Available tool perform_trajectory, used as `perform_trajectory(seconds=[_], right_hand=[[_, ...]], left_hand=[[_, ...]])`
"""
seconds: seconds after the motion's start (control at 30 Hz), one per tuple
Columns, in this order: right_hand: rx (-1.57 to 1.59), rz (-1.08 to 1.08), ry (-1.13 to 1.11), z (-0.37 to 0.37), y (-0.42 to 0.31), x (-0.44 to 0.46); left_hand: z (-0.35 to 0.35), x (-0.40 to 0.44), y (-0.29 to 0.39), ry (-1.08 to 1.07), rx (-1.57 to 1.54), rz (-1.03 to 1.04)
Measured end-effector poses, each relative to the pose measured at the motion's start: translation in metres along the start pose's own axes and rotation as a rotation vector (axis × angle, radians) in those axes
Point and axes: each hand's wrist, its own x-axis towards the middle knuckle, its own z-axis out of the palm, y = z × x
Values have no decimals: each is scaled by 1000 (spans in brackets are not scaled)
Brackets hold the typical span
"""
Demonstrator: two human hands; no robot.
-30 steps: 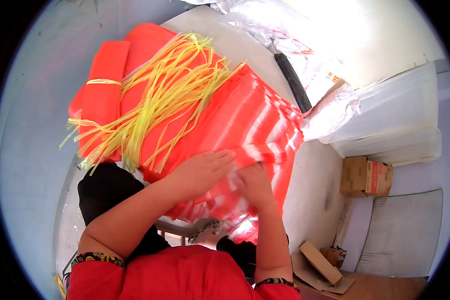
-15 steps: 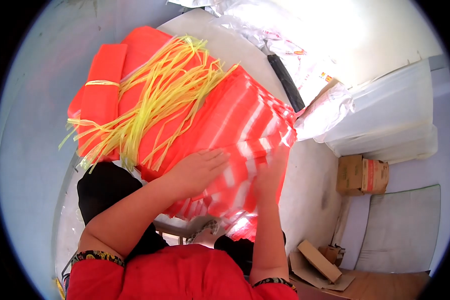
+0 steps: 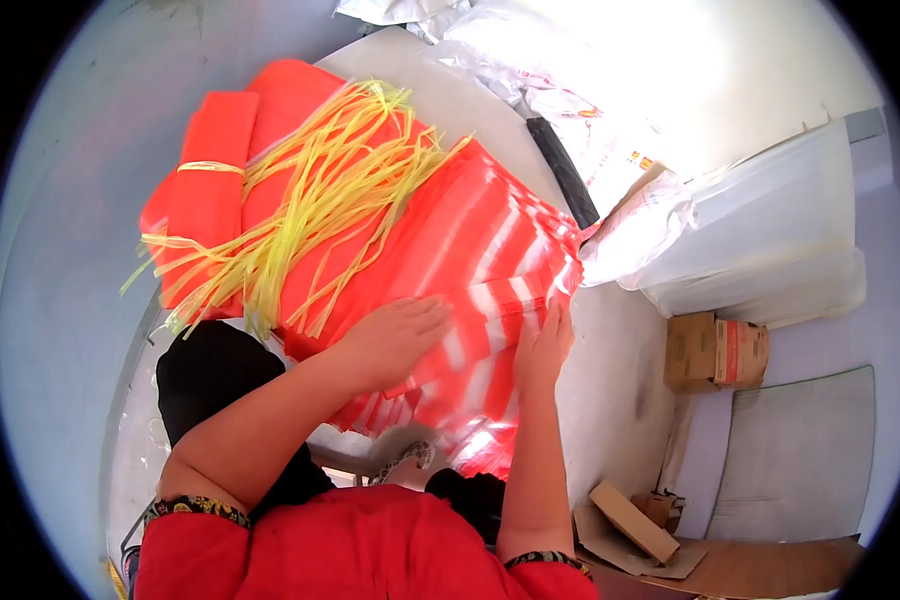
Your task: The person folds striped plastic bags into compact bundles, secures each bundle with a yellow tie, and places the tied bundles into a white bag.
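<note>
A pile of red-and-white striped plastic sheets or bags [image 3: 485, 235] spreads across my lap, its right edge bunched and wrinkled. My left hand [image 3: 402, 335] lies flat on the striped plastic, fingers stretched toward the right. At the right edge, my right hand [image 3: 544, 345] rests against the plastic with its fingers extended upward. Yellow plastic strips [image 3: 305, 200] lie loose over plain red material [image 3: 280, 95], left of the striped part. A folded red bundle [image 3: 210, 190], tied with a yellow strip, sits farther left.
A dark bar [image 3: 562, 170] lies beyond the pile, near white printed sacks [image 3: 570, 105]. Cardboard boxes [image 3: 715, 352] stand at the right, below translucent plastic sheeting [image 3: 760, 235]. Flattened cardboard [image 3: 635, 530] lies at lower right. A blue-grey wall [image 3: 60, 300] borders the left.
My right hand has shifted slightly, and its fingers, blurred before, now show against the plastic's right edge. My left hand remains flat in nearly the same place. The whole view has tilted slightly.
</note>
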Motion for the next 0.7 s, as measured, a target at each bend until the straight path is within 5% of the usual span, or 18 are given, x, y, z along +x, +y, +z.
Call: perform_trajectory(seconds=[0.13,0.27,0.5,0.6,0.7], right_hand=[[90,-41,-189,-11,-43,-46],[550,-66,-169,7,-62,-37],[510,81,-96,19,-108,-17],[352,107,-75,25,-107,-29],[374,176,-89,15,-111,-30]], left_hand=[[-9,-1,10,-63,-46,-34],[-32,-8,23,-217,-366,-89],[-60,-18,15,-340,-525,92],[-75,-27,10,-411,-913,-116],[-70,-24,-7,-71,-845,-551]])
